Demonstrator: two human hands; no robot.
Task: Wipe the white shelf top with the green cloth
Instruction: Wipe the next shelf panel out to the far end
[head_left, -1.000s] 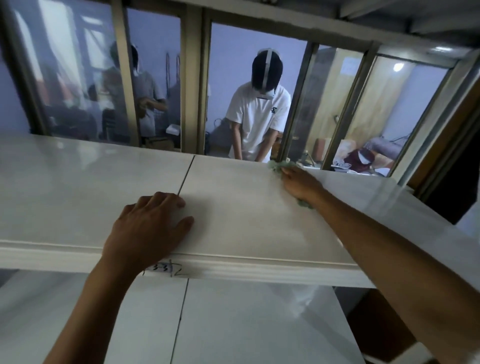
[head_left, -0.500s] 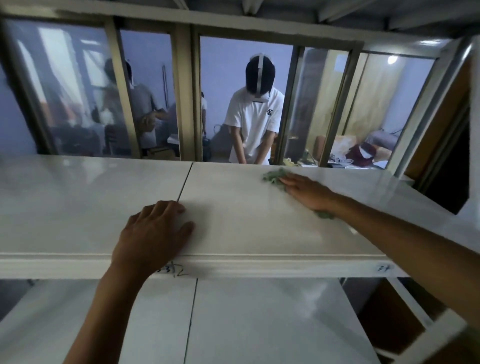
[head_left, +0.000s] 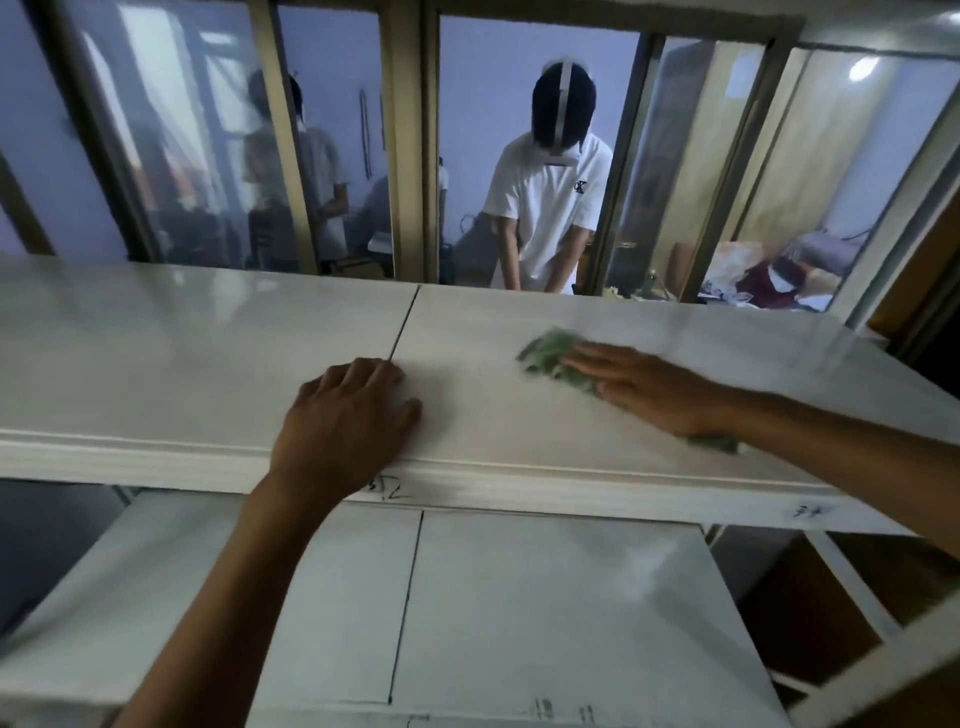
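Observation:
The white shelf top (head_left: 182, 353) runs across the view, with a dark seam near its middle. On its right half lies the green cloth (head_left: 548, 353), crumpled and blurred by motion. My right hand (head_left: 649, 389) presses flat on the cloth with straight fingers; green shows past the fingertips and again under the wrist. My left hand (head_left: 343, 431) rests on the front edge of the shelf top by the seam, fingers bent over the surface, holding nothing.
A lower white shelf (head_left: 519, 613) sits beneath. Behind the shelf top stands a window frame (head_left: 410, 145) with glass panes; a person in a white shirt (head_left: 550, 192) stands beyond it. Cluttered items (head_left: 769, 280) lie at the far right.
My right hand has slid the cloth from the far edge of the shelf top toward me and leftward. The left hand stays in place on the front edge.

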